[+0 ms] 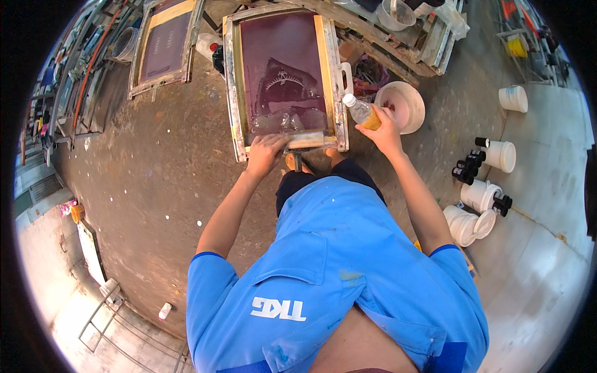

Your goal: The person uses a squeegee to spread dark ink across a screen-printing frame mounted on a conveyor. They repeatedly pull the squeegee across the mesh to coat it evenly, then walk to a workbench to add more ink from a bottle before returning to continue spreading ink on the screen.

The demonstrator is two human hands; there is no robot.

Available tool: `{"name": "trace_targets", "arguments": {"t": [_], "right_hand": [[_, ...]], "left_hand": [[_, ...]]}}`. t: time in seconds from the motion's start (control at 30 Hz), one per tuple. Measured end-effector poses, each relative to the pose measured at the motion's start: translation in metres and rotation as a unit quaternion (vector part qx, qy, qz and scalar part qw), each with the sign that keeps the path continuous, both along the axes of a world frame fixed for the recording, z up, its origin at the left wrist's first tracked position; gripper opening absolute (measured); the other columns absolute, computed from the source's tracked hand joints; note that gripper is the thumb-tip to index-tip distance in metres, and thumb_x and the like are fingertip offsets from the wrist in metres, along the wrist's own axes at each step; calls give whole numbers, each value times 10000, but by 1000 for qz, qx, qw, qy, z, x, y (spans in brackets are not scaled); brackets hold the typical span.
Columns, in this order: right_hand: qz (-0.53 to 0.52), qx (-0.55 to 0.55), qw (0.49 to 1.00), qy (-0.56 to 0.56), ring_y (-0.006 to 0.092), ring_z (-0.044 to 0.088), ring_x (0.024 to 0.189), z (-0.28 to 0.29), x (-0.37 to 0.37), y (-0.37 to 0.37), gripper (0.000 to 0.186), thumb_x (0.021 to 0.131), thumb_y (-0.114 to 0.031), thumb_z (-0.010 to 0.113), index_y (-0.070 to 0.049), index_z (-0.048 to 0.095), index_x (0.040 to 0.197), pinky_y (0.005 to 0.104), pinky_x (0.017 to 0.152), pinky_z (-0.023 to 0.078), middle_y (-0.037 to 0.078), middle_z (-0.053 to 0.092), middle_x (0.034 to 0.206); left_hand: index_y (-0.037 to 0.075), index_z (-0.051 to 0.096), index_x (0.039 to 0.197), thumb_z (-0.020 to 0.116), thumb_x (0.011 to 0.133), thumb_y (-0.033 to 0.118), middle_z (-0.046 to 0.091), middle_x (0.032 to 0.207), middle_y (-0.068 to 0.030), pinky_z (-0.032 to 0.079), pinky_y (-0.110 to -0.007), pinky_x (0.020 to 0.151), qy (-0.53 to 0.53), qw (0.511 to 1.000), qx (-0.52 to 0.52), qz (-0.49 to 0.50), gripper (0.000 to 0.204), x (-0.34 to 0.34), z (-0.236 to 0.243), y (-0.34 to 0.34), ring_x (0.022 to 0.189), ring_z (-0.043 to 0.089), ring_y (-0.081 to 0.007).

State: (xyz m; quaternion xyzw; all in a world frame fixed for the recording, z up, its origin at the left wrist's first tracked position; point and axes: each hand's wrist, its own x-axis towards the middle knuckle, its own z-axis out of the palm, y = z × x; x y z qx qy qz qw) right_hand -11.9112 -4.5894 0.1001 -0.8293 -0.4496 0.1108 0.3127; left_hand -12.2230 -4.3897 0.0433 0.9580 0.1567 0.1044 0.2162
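Observation:
In front of me a silk-screen frame (pixel 341 118) with taped edges holds dark purple mesh, which bears a pale arched design. Clear wet liquid lies on the mesh near its close end. My left hand (pixel 266 155) is closed over the frame's near edge, left of a pale flat bar (pixel 306 138) lying along that edge. Part of its grip is hidden. To the right of the frame, my right hand (pixel 387 132) is wrapped round a clear plastic bottle (pixel 361 112) with a white cap and a yellowish-brown lower part. The bottle tilts toward the frame.
A pinkish-white bucket (pixel 415 107) stands right beside my right hand. Another purple screen frame (pixel 163 53) is at the far left. A wooden rack (pixel 398 43) with a clear tub is behind on the right. Several white pails (pixel 499 156) line the right side.

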Motion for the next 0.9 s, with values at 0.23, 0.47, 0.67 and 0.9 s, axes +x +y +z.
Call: {"name": "trace_targets", "arguments": {"t": [0.23,0.47,0.67,0.9], "right_hand": [[-32,18,999,-26,325,637,1049,-10,2,-14,688,705,-286,893,-22,604,1269,400,894,511,137,631,1120],[-47,20,999,-5,337,625,1062,-8,4,-14,671,713,-306,879,-36,610,1265,414,905,505,147,626,1131],[-41,19,999,19,354,616,1068,-11,-3,-12,656,713,-314,876,-46,617,1253,428,904,500,163,631,1113],[-29,22,999,-12,328,644,1017,-6,-1,-13,688,694,-272,896,19,613,1249,405,882,509,163,649,1093]], "left_hand": [[187,607,1285,675,815,131,680,1241,-27,454,-406,838,57,998,13,-32,479,6,-12,-9,1115,638,-216],[176,587,1308,651,825,106,667,1260,-23,452,-428,832,37,998,46,-13,492,12,-30,-28,1135,615,-222],[178,605,1292,683,804,116,668,1258,-13,429,-416,818,25,998,52,13,498,30,-24,-18,1132,615,-201],[171,625,1246,656,818,108,678,1223,-4,422,-406,820,23,1000,0,-1,433,9,-9,-24,1082,627,-198]]}}
